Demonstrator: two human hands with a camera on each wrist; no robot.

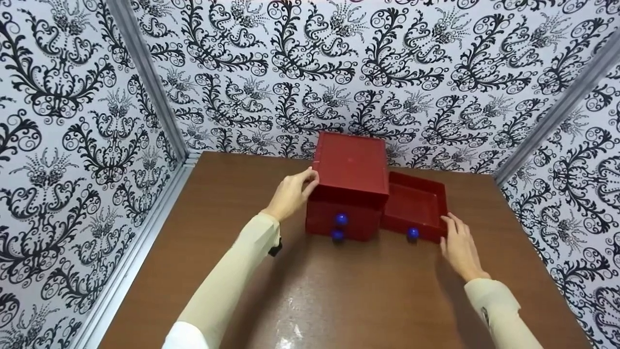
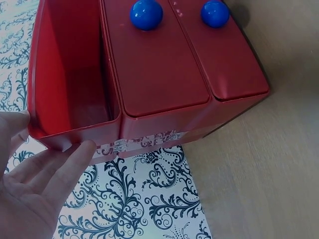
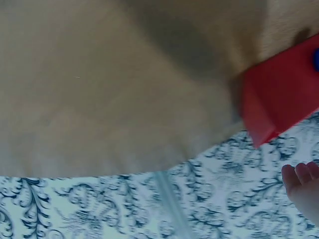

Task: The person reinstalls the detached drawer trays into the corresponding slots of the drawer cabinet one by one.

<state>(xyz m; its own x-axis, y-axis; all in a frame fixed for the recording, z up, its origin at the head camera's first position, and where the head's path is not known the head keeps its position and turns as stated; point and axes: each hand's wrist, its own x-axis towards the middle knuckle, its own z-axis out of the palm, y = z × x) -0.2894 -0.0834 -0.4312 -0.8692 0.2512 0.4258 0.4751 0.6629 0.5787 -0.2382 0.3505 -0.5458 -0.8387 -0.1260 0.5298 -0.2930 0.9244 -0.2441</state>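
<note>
A red drawer cabinet [image 1: 352, 162] stands on the table, its top slot [image 2: 75, 64] open at the front. Below that slot sit two shut drawers with blue knobs [image 1: 341, 219]. My left hand [image 1: 293, 194] holds the cabinet's upper left edge, its digits on either side of the corner in the left wrist view. A loose red drawer [image 1: 411, 198] with a blue knob [image 1: 412, 233] lies flat at the cabinet's right side. At its right front corner is my right hand [image 1: 460, 247], fingers loosely bent and fingertips right at the rim.
The brown tabletop [image 1: 339, 295] extends in front of the cabinet and to both sides. Patterned black-and-white walls [image 1: 310, 72] rise behind and beside it, with grey metal strips [image 1: 145, 77] at the corners.
</note>
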